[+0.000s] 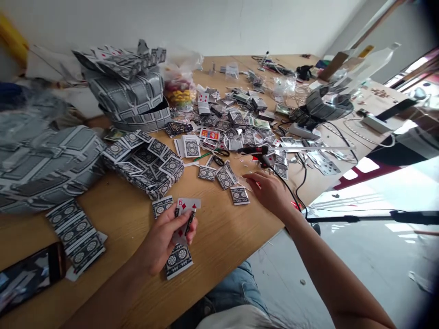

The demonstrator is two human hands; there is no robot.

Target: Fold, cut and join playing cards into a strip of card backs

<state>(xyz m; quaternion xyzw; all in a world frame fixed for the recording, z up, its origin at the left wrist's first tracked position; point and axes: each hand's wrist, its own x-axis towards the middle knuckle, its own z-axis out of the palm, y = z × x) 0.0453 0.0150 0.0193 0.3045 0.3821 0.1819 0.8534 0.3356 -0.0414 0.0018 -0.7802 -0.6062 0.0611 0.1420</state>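
My left hand grips a six of diamonds playing card, its face toward me and a folded dark-backed edge under my thumb. Under and beside that hand lie folded card pieces, one below it. My right hand is low over the table, its fingers drawn together near a thin pale strip; whatever they pinch is too small to make out. Just beyond it a black hot glue gun lies with a long clear glue stick behind it. A folded card square lies left of my right hand.
A woven card basket stands left of centre, with grey card-built bags behind it. Loose cards pile across the middle, near scissors. A phone lies at left. Black cables hang over the right table edge.
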